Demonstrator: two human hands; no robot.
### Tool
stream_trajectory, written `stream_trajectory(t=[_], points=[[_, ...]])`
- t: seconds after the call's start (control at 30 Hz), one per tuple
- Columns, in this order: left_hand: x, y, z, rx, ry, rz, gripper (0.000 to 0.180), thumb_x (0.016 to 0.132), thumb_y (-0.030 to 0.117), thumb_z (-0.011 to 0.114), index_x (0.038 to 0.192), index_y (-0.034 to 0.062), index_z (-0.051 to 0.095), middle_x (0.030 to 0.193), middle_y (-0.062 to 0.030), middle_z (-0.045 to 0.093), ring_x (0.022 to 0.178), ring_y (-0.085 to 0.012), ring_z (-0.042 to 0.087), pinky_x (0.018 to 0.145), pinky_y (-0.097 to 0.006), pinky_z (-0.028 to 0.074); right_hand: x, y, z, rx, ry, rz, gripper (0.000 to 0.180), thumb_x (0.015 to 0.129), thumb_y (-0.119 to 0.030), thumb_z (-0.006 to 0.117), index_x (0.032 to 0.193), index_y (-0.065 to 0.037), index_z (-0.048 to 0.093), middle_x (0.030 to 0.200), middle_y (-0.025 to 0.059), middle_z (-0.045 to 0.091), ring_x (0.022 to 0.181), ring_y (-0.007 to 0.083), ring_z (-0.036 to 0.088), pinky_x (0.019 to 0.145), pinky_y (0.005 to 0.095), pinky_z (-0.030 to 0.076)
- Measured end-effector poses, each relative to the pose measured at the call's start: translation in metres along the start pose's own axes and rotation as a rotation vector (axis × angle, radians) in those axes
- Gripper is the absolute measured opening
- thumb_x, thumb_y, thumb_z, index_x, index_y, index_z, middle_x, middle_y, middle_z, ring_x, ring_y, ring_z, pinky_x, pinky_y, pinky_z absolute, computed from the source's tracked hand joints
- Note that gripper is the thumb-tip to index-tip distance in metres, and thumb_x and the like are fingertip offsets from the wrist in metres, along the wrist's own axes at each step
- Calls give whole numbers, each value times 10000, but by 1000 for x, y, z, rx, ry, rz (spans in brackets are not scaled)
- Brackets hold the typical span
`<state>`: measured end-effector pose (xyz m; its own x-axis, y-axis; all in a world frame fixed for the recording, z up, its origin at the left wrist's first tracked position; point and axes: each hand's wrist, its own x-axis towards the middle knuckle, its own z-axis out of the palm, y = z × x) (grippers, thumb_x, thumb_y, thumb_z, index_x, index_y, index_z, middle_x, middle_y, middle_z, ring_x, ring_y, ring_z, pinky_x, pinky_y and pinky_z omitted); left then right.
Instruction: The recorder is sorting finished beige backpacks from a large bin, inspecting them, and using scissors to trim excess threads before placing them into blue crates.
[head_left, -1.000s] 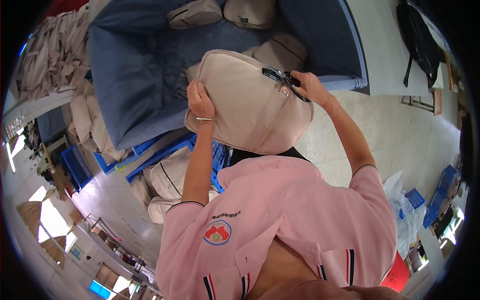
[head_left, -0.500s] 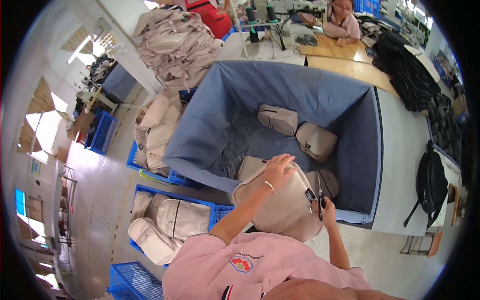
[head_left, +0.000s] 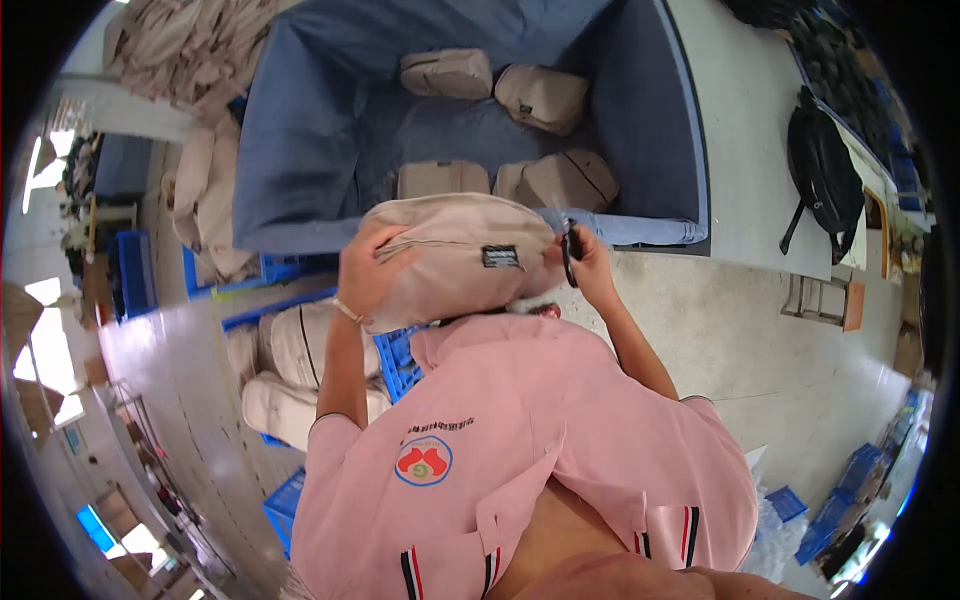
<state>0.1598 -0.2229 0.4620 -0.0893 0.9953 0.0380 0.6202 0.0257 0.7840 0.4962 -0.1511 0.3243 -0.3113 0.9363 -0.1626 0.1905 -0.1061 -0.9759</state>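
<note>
Beige backpack point(head_left: 450, 275) held between two hands beside a blue-lined bin point(head_left: 295, 150)

The bin, its walls draped in blue fabric, spread across the upper middle. A pale grey table point(head_left: 750, 180) ran along its right side, where a black backpack point(head_left: 825, 170) lay. The wearer's pink polo shirt point(head_left: 540, 410) filled the lower middle. On the floor point(head_left: 660, 300) to the left, a blue plastic crate point(head_left: 403, 365) carried several beige zipped bags point(head_left: 300, 345).

The held backpack was in front of the shirt, at the near rim of the bin, its rounded upper edge overlapping that rim in the view. Inside the bin, two beige packs point(head_left: 445, 72) sat toward the far wall and further ones point(head_left: 570, 185) lay near the close side.

The left hand point(head_left: 372, 270) gripped the backpack's left end, its fingers bent over the cloth and partly parted. The right hand point(head_left: 590, 265) was at the opposite end, its fingers curled closed around black-handled scissors point(head_left: 572, 255), whose blurred blades pointed upward; whether those fingers also pinched the cloth could not be told. A pale bracelet point(head_left: 347, 311) circled the left wrist, and a small black label point(head_left: 500, 257) showed on the backpack's face.
</note>
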Motion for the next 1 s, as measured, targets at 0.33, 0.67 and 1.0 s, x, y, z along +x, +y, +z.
stream_trajectory(t=[0.33,0.67,1.0], points=[[-219,-21,-68,-715,1285,-372,285,763,101,796,1016,17,696,917,-41,689,870,-131,623,823,-259,480,-4,25,-37,239,-5,106,189,876,-112,685,960,-12,548,833,80,632,725,175,652,703,308,541],[-421,-46,-118,-526,2027,-271,337,872,212,686,1111,-22,650,1098,-135,663,985,-255,627,855,-403,527,5,0,0,227,-80,130,221,851,-119,721,929,-11,544,794,55,611,662,150,626,651,296,535],[-428,-268,37,-58,1294,-1463,1039,717,659,696,1513,159,254,1542,-213,215,1382,-393,287,1110,-485,325,-3,15,-33,-20,136,240,267,839,-176,746,870,5,553,748,55,619,625,131,634,571,254,507]])
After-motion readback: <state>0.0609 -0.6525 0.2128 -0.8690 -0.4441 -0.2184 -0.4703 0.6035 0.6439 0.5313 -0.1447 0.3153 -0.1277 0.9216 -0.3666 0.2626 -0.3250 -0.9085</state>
